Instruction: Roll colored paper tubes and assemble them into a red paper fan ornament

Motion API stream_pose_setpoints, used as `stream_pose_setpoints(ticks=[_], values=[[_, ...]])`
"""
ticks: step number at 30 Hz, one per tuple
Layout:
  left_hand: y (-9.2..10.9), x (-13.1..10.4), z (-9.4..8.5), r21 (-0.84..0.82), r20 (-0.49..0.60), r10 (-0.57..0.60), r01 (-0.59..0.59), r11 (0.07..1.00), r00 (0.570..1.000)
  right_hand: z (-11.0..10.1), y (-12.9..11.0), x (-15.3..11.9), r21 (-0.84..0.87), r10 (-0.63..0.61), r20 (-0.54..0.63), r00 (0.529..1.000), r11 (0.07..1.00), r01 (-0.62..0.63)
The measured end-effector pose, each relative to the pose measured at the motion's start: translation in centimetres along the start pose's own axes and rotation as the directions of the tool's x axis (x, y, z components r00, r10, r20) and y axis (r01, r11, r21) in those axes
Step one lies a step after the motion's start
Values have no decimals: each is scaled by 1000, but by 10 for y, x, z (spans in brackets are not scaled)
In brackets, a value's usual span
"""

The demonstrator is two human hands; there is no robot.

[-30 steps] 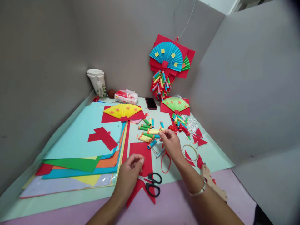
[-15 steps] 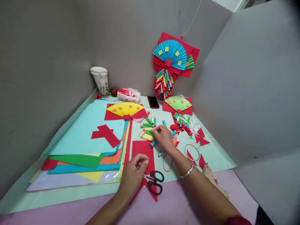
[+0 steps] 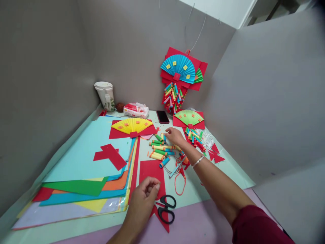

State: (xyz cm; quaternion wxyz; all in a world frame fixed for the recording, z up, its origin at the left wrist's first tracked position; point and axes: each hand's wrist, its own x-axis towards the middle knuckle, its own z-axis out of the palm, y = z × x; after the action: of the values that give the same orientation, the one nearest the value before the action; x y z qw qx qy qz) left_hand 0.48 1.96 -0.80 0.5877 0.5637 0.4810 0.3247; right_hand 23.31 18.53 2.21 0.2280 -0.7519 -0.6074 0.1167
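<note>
Paper stack (image 3: 83, 152): lower left
Scissors (image 3: 165, 205): lower centre, on paper strip (image 3: 152, 169)
Cup (image 3: 104, 96): left of tissues (image 3: 136, 110)
Phone (image 3: 163, 117): centre, behind paper tubes (image 3: 160, 152)

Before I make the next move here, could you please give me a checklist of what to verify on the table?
1. Right hand close to the paper rolls: ok, at the far side of the group.
2. Right hand's grip on a roll: cannot tell; contact is unclear at this size.
3. Left hand free of small items: cannot tell; its fingers are curled.
4. Red paper strip uncovered: not ok; the black-handled scissors lie on it and the left hand covers part.
5. Scissor blades fully visible: not ok; the left hand hides part of them.
6. Yellow fan clear of both hands: ok.
</note>
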Motion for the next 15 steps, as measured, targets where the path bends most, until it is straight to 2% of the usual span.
stream_pose_setpoints(ticks=[3,8,15], values=[[-2,-1,2,11,17,11,-11,1000,1000,5,-9,12,-20,-17,81,997,1000,19],[-5,0,3,6,22,13,-14,1000,1000,15,-19,11,-73,-23,176,984,997,36],[-3,-1,3,19,40,4,-4,1000,999,13,-7,3,7,-16,228,974,1000,14]])
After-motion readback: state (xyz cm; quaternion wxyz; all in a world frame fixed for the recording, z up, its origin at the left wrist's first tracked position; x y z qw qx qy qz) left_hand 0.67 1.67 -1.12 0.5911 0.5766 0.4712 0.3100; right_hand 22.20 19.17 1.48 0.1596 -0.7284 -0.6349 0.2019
